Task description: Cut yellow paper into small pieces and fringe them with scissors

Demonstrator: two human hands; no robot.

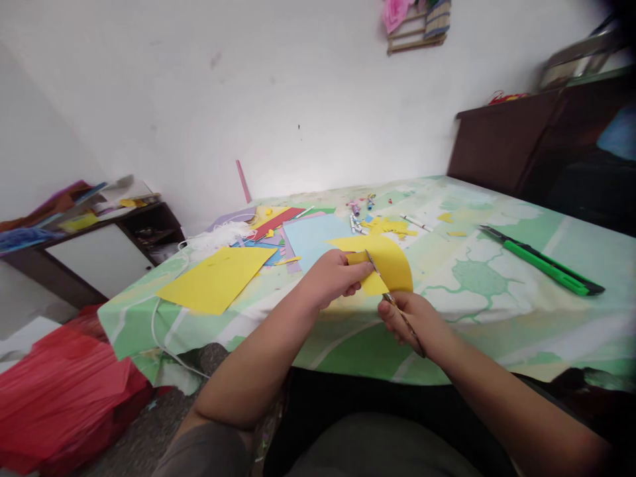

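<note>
My left hand [338,275] is closed on a sheet of yellow paper [392,262], gripping it by its left part near the table's front edge. The sheet curls up on its right side. In my right hand [410,321] is a pair of scissors [390,298], with the fingers wrapped around the handles. The blades lie across the paper, close to my left thumb. A second yellow sheet [216,278] lies flat on the table to the left. Just behind my hands rests a light blue sheet [315,235].
A green box cutter [544,265] lies at the right with its blade end pointing left. Yellow scraps [390,226], a marker [416,222] and white string [218,235] are spread behind. A red plastic bag [74,391] sits on the floor at left.
</note>
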